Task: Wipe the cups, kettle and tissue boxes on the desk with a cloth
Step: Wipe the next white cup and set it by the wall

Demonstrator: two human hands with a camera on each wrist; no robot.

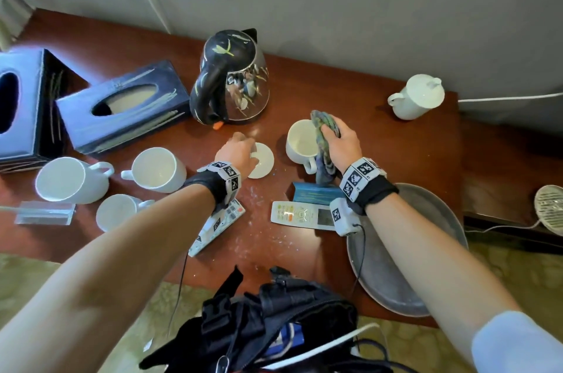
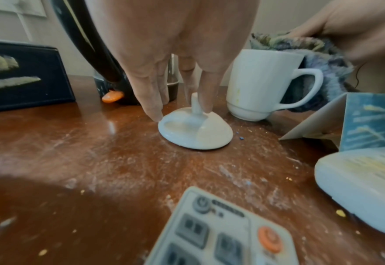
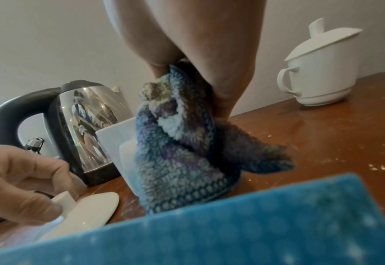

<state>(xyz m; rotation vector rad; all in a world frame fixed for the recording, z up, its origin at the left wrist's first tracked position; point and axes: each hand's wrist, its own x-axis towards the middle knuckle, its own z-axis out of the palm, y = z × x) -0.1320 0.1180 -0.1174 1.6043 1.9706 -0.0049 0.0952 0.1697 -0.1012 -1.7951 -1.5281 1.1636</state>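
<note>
A white cup (image 1: 300, 144) stands upright at mid-desk, right of the steel kettle (image 1: 234, 77). My right hand (image 1: 341, 141) grips a bunched blue-purple cloth (image 3: 178, 152) and holds it against the cup's right rim and side. To the cup's left, a white cup lid (image 2: 209, 136) lies on the desk. My left hand (image 1: 243, 149) pinches its knob (image 2: 195, 105) between thumb and fingers. Two dark tissue boxes (image 1: 125, 104) (image 1: 18, 104) sit at the left. Three more white cups (image 1: 71, 179) (image 1: 155, 170) (image 1: 117, 211) stand in front of them.
A lidded white cup (image 1: 417, 97) stands at the back right corner. Two remotes (image 1: 301, 216) (image 1: 219, 223) and a blue card (image 1: 316, 193) lie under my wrists. A grey tray (image 1: 405, 251) overhangs the front right edge. A black bag (image 1: 274, 311) hangs below.
</note>
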